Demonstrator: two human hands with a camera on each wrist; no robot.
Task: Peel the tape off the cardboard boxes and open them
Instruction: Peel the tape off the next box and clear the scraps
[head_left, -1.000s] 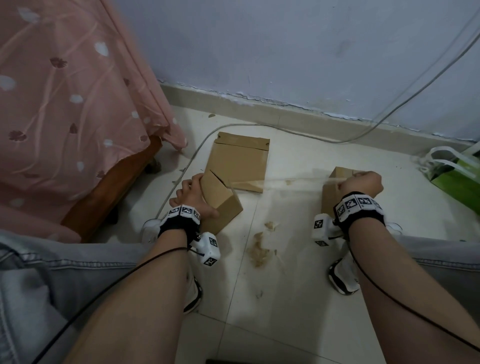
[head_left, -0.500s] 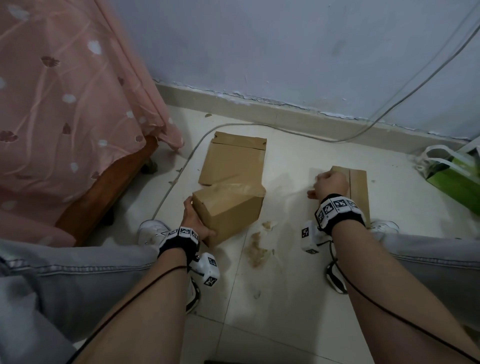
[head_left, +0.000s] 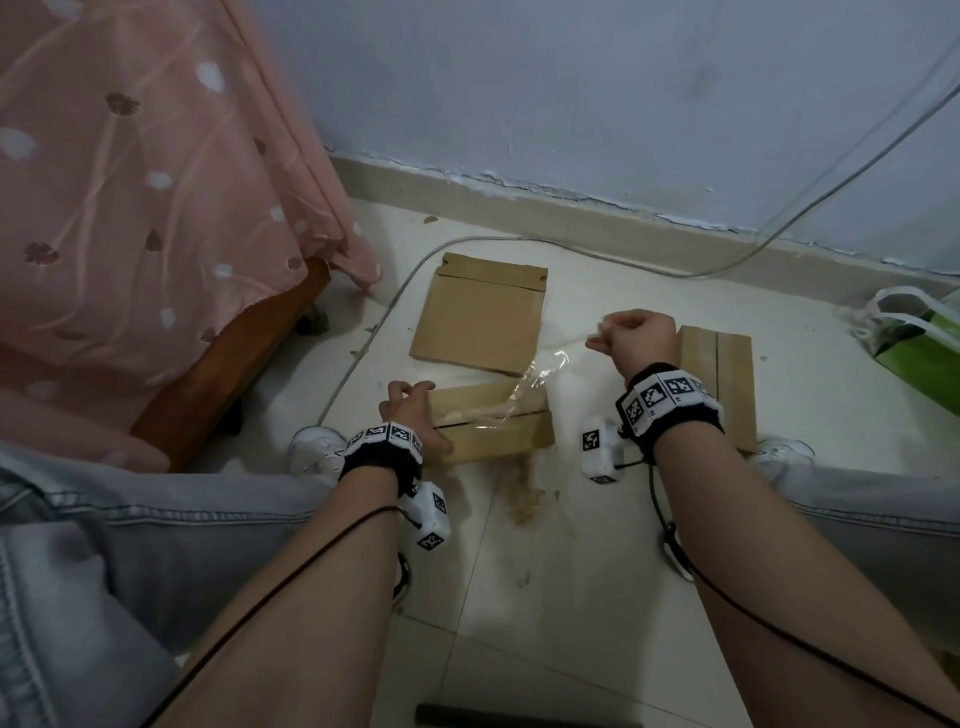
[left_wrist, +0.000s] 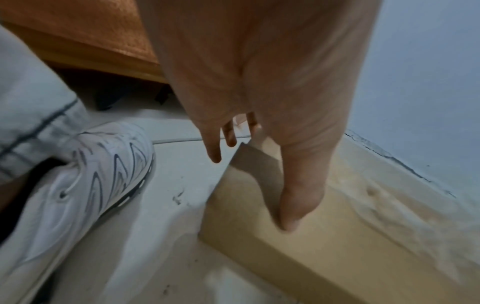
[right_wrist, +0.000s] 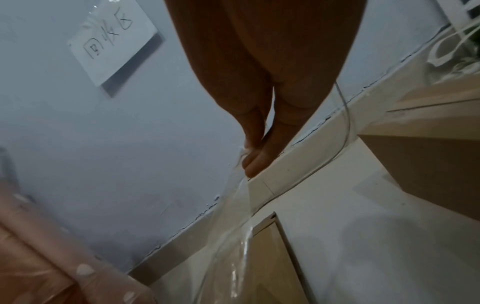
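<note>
A small brown cardboard box (head_left: 498, 441) lies on the floor between my feet, its top seam showing. My left hand (head_left: 431, 415) holds its left end: the thumb (left_wrist: 293, 205) lies on the top and the fingers (left_wrist: 213, 150) reach down beside the end of the box (left_wrist: 337, 236). A strip of clear tape (head_left: 524, 387) rises from the seam toward the right. My right hand (head_left: 597, 340) is a fist above the floor and pinches the tape's free end; in the right wrist view the thumb and forefinger of this right hand (right_wrist: 249, 164) squeeze the tape (right_wrist: 233, 257).
A flattened cardboard piece (head_left: 483, 317) lies behind the box, and a second box (head_left: 717, 374) sits under my right wrist. Torn scraps (head_left: 524, 493) litter the tile. A bed with a pink cover (head_left: 156, 182) stands on the left, a cable (head_left: 519, 241) runs along the wall, and a green bag (head_left: 924, 358) sits far right.
The box went from tilted on an edge to lying flat, seam up. My right hand left the second box, took the tape and has pulled it up to the right.
</note>
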